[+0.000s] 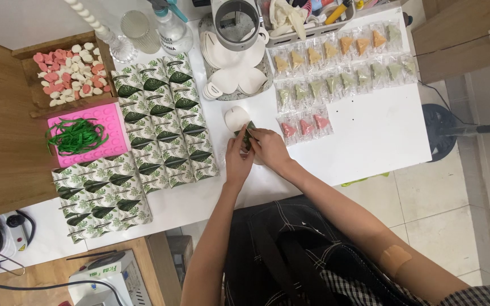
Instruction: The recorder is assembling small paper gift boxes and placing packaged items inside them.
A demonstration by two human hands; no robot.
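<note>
A: What do the hands hold?

B: Both grips close on one small green leaf-printed paper packet (248, 136): left hand (237, 157) and right hand (269, 148) pinch it together just above the white surface (370, 130), seemingly to fold it.

A: Around them?

B: Rows of matching leaf-printed packets (165, 119) lie left; clear sachets of coloured triangles (341, 62) lie right.

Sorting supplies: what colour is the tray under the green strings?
Pink tray, seen in the head view.
</note>
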